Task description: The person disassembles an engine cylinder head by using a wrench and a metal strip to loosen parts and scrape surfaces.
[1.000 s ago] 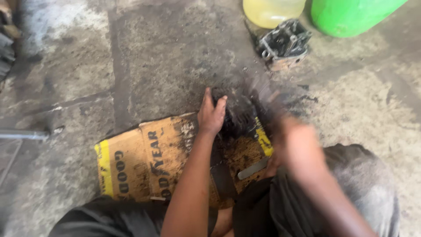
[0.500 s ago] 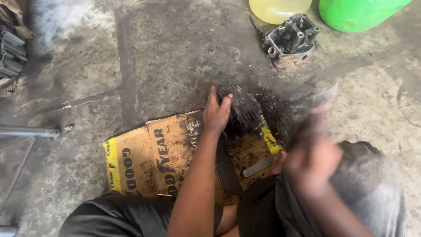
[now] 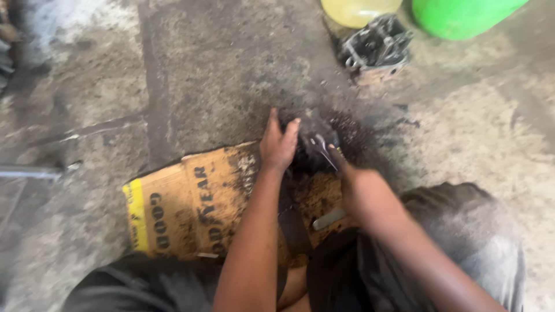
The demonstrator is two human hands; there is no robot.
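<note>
A dark, greasy metal part (image 3: 315,141) sits on the oil-stained concrete at the far edge of a brown cardboard sheet (image 3: 191,208). My left hand (image 3: 278,144) grips the part's left side and holds it steady. My right hand (image 3: 355,185) is closed around a thin metal tool (image 3: 325,153) whose tip rests against the part. The picture is blurred around the right hand. My knees in dark trousers fill the lower edge of the view.
A grey metal engine piece (image 3: 377,46) lies at the back, next to a yellow container (image 3: 358,10) and a green container (image 3: 462,16). A short metal bar (image 3: 328,219) lies on the cardboard. A metal rod (image 3: 34,172) juts in from the left.
My right hand was raised and blurred half a second ago; it has come down with the tool onto the part. My left hand has kept its hold.
</note>
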